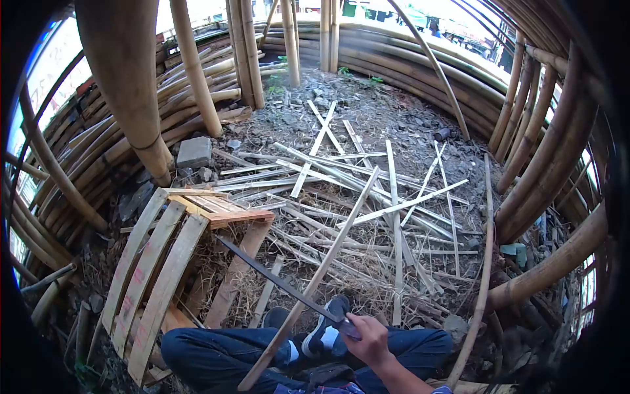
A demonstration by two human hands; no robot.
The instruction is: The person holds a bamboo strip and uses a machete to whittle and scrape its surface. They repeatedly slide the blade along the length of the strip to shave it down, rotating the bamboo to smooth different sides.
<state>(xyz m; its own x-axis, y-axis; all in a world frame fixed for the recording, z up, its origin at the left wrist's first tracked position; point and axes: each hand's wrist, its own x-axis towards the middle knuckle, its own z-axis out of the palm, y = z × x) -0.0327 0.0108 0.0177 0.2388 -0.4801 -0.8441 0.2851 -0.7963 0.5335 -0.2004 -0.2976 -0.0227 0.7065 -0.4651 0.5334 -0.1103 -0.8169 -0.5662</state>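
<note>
My right hand (369, 339) is closed round the handle of a long dark blade (282, 284), low in the head view. The blade points up and left, towards a wooden crate (149, 276). A long bamboo strip (328, 259) slants from my lap up to the scattered strips, and the blade crosses it. My left hand does not show. Many pale split strips (394, 203) lie crisscrossed on the ground ahead of my feet.
Upright bamboo poles (125, 72) stand at the left, with stacked bamboo behind them. A grey block (194, 152) sits behind the crate. Thick bamboo poles (558, 266) and a long curved pole (484, 262) are at the right. My crossed legs (230, 351) are at the bottom.
</note>
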